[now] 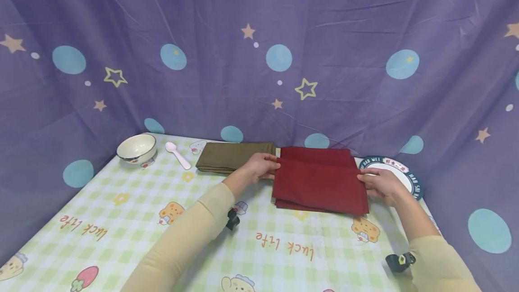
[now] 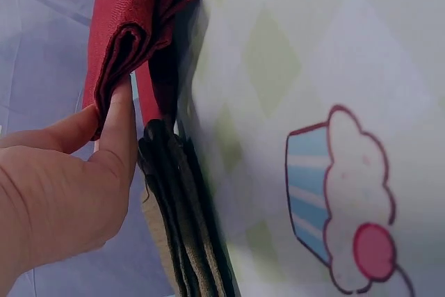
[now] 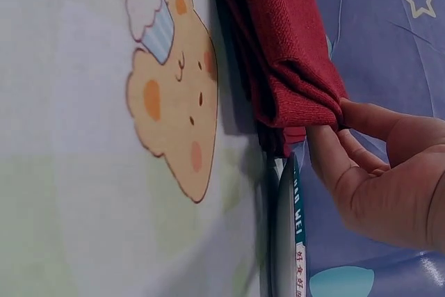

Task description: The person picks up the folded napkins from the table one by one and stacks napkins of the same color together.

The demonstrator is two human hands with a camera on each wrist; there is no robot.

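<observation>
A folded dark red cloth (image 1: 320,186) is held by its two ends, above the tabletop. My left hand (image 1: 259,168) pinches its left end, with the thumb on one face and fingers on the other in the left wrist view. At the opposite end my right hand (image 1: 383,186) pinches a folded corner. More red cloth (image 1: 318,152) shows behind and beneath the held piece; how many layers lie there is hidden. Close to my left hand lies a folded olive-brown cloth (image 1: 227,154), whose stacked layers show edge-on in the left wrist view.
A white plate (image 1: 414,184) with a dark teal lettered rim lies at the right, partly behind my right hand. At the far left stand a cream bowl (image 1: 137,148) and a pale pink spoon (image 1: 178,156). A purple curtain (image 1: 259,116) borders the checked tablecloth (image 1: 134,220).
</observation>
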